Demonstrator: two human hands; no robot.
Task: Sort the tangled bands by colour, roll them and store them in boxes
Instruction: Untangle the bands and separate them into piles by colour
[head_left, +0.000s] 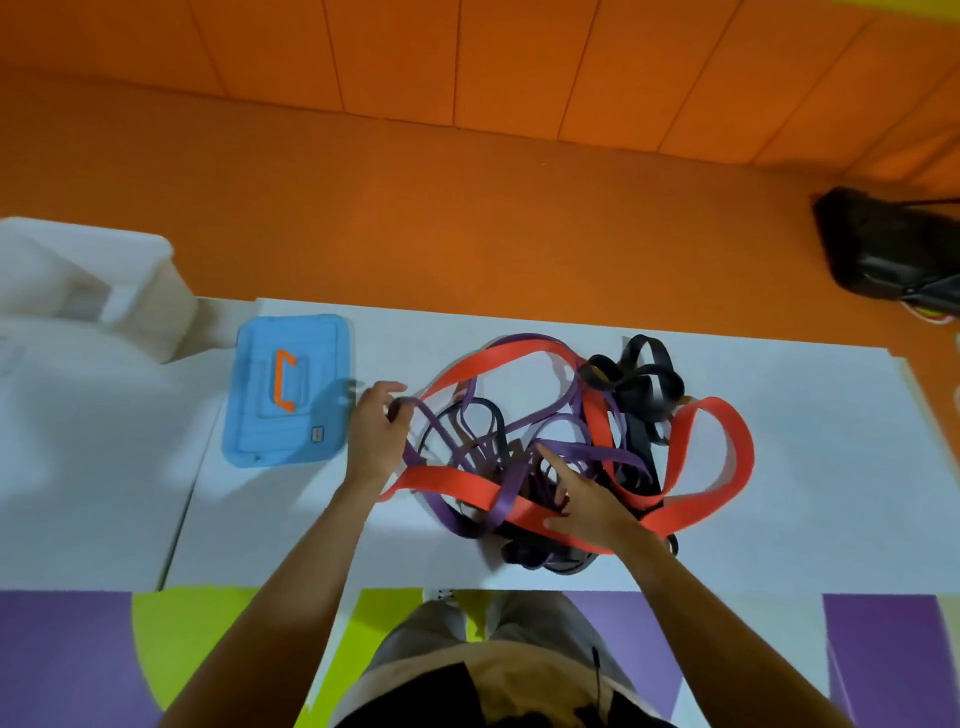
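Two hands (376, 436) (587, 504), one tangle (582, 451), one box (317, 358)

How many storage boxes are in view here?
2. A blue box with an orange handle lies left of the tangled bands, beside the left hand. A blurred white box stands at the far left. Others may be out of view.

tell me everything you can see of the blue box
The blue box is a light blue, rounded rectangle, plastic by its look, with a shut ribbed lid and an orange handle folded flat on top. It lies flat on the white table, left of the tangled bands, close beside the left hand; nothing visibly touches it.
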